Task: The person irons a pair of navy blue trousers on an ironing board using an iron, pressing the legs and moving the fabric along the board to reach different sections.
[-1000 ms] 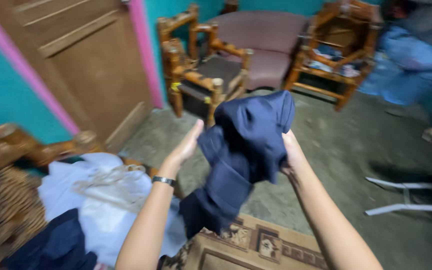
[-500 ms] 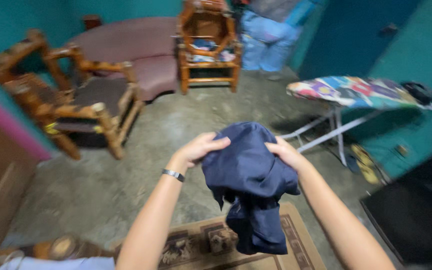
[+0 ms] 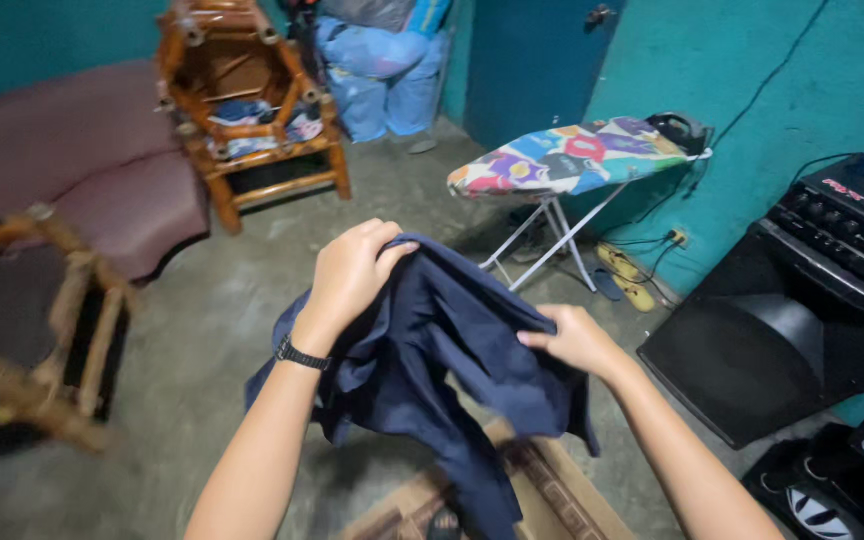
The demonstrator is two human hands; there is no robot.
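Hands (image 3: 352, 275) (image 3: 577, 340) gripping dark blue garment (image 3: 432, 370)

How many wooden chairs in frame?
2. One wooden chair stands at the back by the sofa, clutter on its seat. The other wooden chair is at the left edge, blurred and cut off. Others may be out of view.

Garment's (image 3: 432, 370) hem cut off (bottom edge)

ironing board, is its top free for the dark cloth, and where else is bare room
The ironing board top is mostly bare; only an iron sits at its far end. Bare floor lies between the sofa and the board. Crowded: under the board by the sandals, and right by the speaker. Both hands, left and right, grip the cloth.
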